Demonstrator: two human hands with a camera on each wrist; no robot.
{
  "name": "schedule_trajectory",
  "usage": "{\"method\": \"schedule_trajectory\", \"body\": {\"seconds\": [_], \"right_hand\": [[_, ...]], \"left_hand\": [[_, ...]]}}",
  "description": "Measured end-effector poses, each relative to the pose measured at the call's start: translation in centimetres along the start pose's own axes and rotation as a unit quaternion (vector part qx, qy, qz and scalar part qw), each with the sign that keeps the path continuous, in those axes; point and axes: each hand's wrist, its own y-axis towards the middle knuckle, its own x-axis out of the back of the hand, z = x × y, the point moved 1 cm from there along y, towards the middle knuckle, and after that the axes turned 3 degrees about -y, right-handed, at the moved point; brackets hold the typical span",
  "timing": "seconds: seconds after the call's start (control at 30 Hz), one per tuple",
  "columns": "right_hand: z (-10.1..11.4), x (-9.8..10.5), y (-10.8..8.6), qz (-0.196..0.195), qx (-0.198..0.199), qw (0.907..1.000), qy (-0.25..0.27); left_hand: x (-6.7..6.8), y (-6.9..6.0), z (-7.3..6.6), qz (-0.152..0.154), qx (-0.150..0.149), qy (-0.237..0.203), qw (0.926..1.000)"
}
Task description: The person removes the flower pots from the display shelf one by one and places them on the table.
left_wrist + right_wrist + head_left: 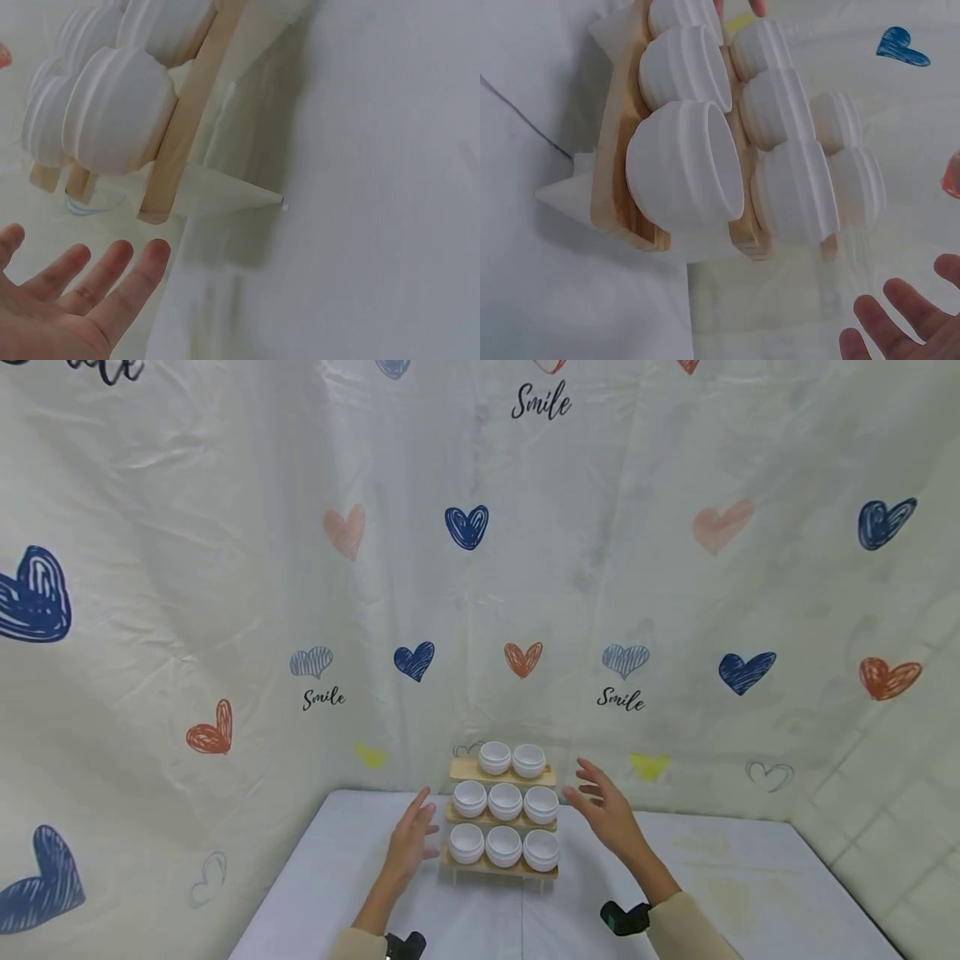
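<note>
Left hand and right hand, fingers spread, frame the action | bench below both hands | three-tier wooden stand, right between them, just apart from each | white cups on it: three low, three middle, two up top! | heart-printed sheet hangs beyond the hands

Eight white bowls, three wooden tiers, two hands, two wrist cameras, one table

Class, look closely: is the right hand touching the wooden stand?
Apart. The right wrist view shows it: a clear gap separates the right hand from the wooden stand and its white bowls.
</note>
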Motion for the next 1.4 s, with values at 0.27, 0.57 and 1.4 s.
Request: {"method": "schedule_trajectory", "body": {"seconds": [0.27, 0.57, 1.4], "right_hand": [[0.2, -0.6, 1.6, 0.005, -0.015, 0.9992, 0.038], [0.3, -1.7, 3.5, 0.016, -0.008, 0.9974, 0.070], [0.1, -3.8, 6.5, 0.055, -0.010, 0.9961, 0.069]], "left_hand": [[-0.8, -0.1, 0.3, 0.021, 0.030, -0.031, 0.9988], [-1.6, 0.3, 0.3, 0.019, 0.051, -0.029, 0.9981], [-2.2, 2.0, 1.9, 0.022, 0.058, 0.013, 0.9980]]}}
